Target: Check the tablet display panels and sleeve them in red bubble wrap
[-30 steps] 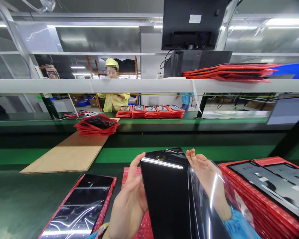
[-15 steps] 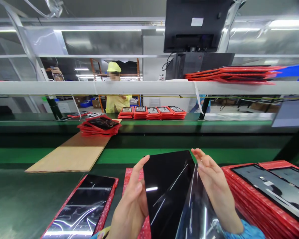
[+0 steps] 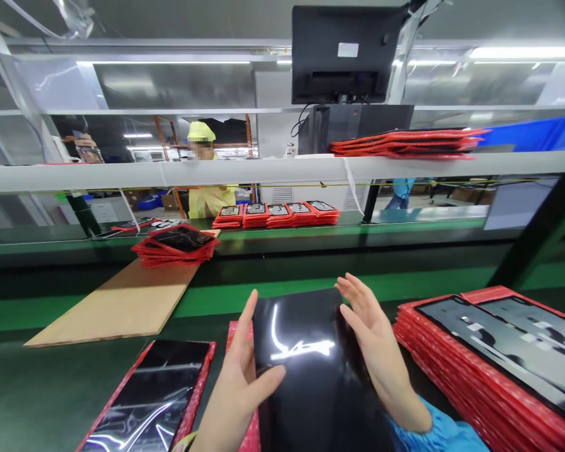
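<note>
A black glossy tablet screen [image 3: 306,383] is tilted up in front of me. My left hand [image 3: 242,370] holds its left edge, with the thumb over the front face and the index finger stretched along the side. At the upper right corner, my right hand [image 3: 374,345] has its thumb at the edge and its fingers extended past the corner. Clear film is hard to make out; a bright, wavy glare crosses the screen's upper part. Another film-wrapped screen [image 3: 153,395] lies on red bubble wrap to the left. Part of a red bubble-wrap sleeve [image 3: 232,331] shows behind my left hand.
On the right stands a tall stack of red sleeves [image 3: 452,364] with grey panels on top. A wooden board [image 3: 108,307] at left bears a red pile [image 3: 176,245]. Red stacks [image 3: 277,216] line the back ledge, below a shelf rail [image 3: 245,168]. A co-worker [image 3: 207,194] stands beyond.
The clear film that stood off the screen's right side no longer shows apart from it. My right hand has come in against the corner, and my left thumb now lies over the face. The view has shifted right.
</note>
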`<state>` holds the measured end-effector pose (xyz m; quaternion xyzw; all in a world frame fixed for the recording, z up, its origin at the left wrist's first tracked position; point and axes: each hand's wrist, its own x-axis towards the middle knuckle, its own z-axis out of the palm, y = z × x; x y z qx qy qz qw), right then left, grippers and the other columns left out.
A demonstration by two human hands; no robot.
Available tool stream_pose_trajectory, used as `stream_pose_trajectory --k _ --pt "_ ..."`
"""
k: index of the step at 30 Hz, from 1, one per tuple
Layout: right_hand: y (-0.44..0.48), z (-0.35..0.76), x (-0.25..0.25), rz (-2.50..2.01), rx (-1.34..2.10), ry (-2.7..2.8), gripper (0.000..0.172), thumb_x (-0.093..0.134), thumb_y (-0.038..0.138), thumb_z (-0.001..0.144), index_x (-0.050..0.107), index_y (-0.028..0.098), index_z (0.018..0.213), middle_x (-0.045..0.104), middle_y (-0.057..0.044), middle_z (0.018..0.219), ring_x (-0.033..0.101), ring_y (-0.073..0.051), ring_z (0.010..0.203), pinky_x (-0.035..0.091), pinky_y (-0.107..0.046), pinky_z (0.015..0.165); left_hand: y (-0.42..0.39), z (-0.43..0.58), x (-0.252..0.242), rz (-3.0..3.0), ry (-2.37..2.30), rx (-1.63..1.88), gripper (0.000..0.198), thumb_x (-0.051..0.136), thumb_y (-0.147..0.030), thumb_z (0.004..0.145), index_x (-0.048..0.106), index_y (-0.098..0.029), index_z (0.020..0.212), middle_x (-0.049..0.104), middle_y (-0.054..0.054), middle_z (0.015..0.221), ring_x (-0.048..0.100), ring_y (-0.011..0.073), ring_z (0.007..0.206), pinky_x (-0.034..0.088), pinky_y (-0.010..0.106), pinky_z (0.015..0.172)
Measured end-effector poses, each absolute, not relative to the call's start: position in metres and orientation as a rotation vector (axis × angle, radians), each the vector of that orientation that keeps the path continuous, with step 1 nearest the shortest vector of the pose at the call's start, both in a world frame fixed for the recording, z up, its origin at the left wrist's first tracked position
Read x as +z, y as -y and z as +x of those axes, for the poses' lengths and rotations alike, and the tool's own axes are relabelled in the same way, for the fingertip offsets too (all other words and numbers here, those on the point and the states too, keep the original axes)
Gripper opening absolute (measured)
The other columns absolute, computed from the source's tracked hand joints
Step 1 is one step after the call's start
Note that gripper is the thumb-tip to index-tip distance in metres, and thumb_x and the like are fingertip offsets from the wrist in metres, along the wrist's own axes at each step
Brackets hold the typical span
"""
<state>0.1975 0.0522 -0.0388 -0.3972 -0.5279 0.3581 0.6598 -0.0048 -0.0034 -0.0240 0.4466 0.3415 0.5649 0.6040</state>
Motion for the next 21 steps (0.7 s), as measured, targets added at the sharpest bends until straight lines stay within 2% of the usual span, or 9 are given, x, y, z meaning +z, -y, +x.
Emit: stream_pose_trajectory --k 3,5,7,9,11,13,17,19,21 --pt "-0.059 0.217 -0.061 -0.972 0.783 1.229 0.044 0.053 0.046 0.087 0.047 0.032 0.127 0.048 -0.003 0.141 0.038 -0.022 0.134 0.035 -0.042 0.110 -0.007 -0.020 -0.042 1.036 -1.025 1.354 0.079 0.070 -0.034 0.073 0.030 -0.043 0.140 0.031 -0.010 0.151 0.021 0.0195 0.140 0.014 0.036 0.115" --pt "-0.068 0.237 -0.082 -1.054 0.772 1.242 0.045 0.057 0.051 0.082 0.055 0.026 0.120 0.050 -0.007 0.139 0.040 -0.026 0.133 0.028 -0.044 0.113 -0.018 -0.034 -0.061 1.072 -1.165 1.425 0.071 0.064 -0.041 0.076 0.034 -0.037 0.140 0.027 -0.011 0.152 0.012 0.0174 0.142 0.008 0.032 0.115" --pt "-0.077 0.257 -0.106 -1.154 0.822 1.269 0.048 0.064 0.053 0.076 0.061 0.021 0.111 0.057 -0.011 0.131 0.045 -0.030 0.127 0.026 -0.049 0.113 -0.031 -0.047 -0.081 1.043 -1.238 1.407 0.073 0.059 -0.048 0.078 0.028 -0.036 0.143 0.024 -0.010 0.153 0.020 0.0215 0.140 0.013 0.036 0.115" --pt "-0.084 0.270 -0.130 -1.233 0.938 1.344 0.039 0.066 0.045 0.079 0.063 0.016 0.105 0.065 -0.012 0.118 0.056 -0.029 0.115 0.035 -0.053 0.105 -0.041 -0.057 -0.102 1.031 -1.265 1.371 0.077 0.056 -0.047 0.079 0.025 -0.025 0.146 0.025 -0.001 0.153 0.025 0.0239 0.139 0.018 0.037 0.114" --pt "-0.087 0.273 -0.149 -1.280 1.046 1.422 0.028 0.061 0.036 0.087 0.063 0.014 0.104 0.068 -0.008 0.108 0.063 -0.024 0.102 0.045 -0.051 0.095 -0.046 -0.061 -0.120 1.021 -1.294 1.319 0.072 0.054 -0.043 0.081 0.032 -0.013 0.142 0.031 0.009 0.151 0.025 0.0245 0.139 0.017 0.037 0.114" --pt "-0.088 0.271 -0.162 -1.302 1.111 1.488 0.024 0.056 0.032 0.091 0.062 0.014 0.105 0.068 -0.006 0.104 0.065 -0.021 0.095 0.051 -0.045 0.087 -0.048 -0.062 -0.133 1.010 -1.341 1.264 0.064 0.052 -0.039 0.082 0.039 -0.007 0.136 0.034 0.015 0.149 0.024 0.0252 0.139 0.014 0.040 0.115" --pt "-0.091 0.265 -0.174 -1.319 1.108 1.569 0.023 0.055 0.032 0.091 0.062 0.014 0.104 0.067 -0.006 0.103 0.066 -0.020 0.091 0.053 -0.042 0.082 -0.047 -0.057 -0.143 1.040 -1.393 1.215 0.060 0.049 -0.036 0.083 0.040 -0.005 0.133 0.032 0.020 0.149 0.026 0.0272 0.139 0.016 0.043 0.114" --pt "-0.092 0.265 -0.175 -1.326 1.062 1.590 0.023 0.055 0.032 0.091 0.063 0.014 0.103 0.069 -0.005 0.099 0.067 -0.019 0.090 0.053 -0.042 0.083 -0.044 -0.054 -0.140 1.098 -1.386 1.227 0.066 0.054 -0.038 0.080 0.038 -0.004 0.134 0.028 0.020 0.150 0.025 0.0269 0.139 0.017 0.040 0.114" --pt "-0.089 0.265 -0.174 -1.330 0.985 1.596 0.025 0.052 0.033 0.093 0.063 0.014 0.105 0.071 -0.006 0.099 0.068 -0.021 0.092 0.053 -0.045 0.087 -0.040 -0.053 -0.134 1.178 -1.367 1.266 0.070 0.059 -0.040 0.078 0.035 -0.008 0.136 0.022 0.015 0.154 0.018 0.0234 0.141 0.013 0.033 0.115"
